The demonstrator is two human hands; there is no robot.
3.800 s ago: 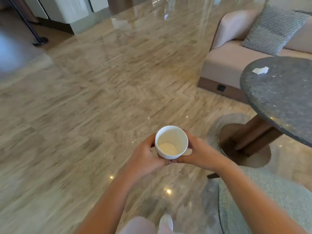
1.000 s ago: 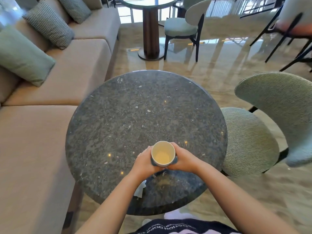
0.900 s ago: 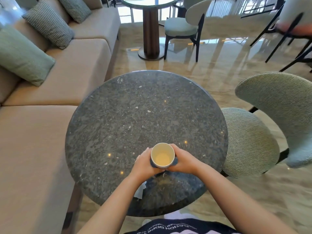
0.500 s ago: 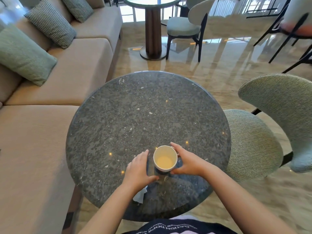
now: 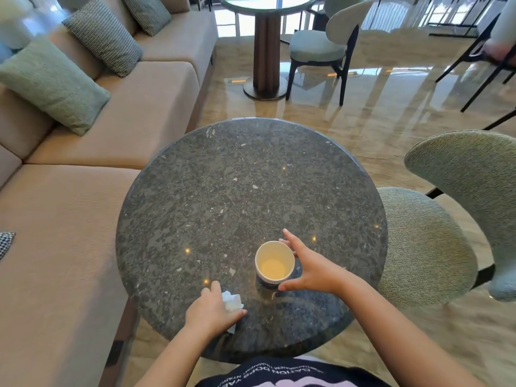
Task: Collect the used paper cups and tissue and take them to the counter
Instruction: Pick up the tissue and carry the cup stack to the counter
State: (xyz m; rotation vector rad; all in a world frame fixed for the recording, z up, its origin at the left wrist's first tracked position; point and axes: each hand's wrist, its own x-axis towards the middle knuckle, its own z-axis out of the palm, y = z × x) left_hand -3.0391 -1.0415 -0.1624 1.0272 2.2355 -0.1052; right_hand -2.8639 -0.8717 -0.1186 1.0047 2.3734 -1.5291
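Observation:
A white paper cup (image 5: pixel 275 262) with a dark lower band stands upright on the round dark stone table (image 5: pixel 245 185), near its front right. Its inside bottom looks pale yellow. My right hand (image 5: pixel 310 266) is spread just to the cup's right, with the fingers past the far rim and the thumb by the base, not gripping. A crumpled white tissue (image 5: pixel 232 300) lies on the table near the front edge. My left hand (image 5: pixel 210 311) lies over it and holds it between thumb and fingers.
A beige sofa (image 5: pixel 92 174) with green and checked cushions runs along the left. A green upholstered chair (image 5: pixel 435 241) stands close at the table's right. Farther back are another round table (image 5: pixel 265 48) and chair on the glossy marble floor.
I turned from the open floor to the table and lowered the cup onto it. Half a second ago the left hand let go of the cup and moved toward the front edge with the tissue; the right hand has opened.

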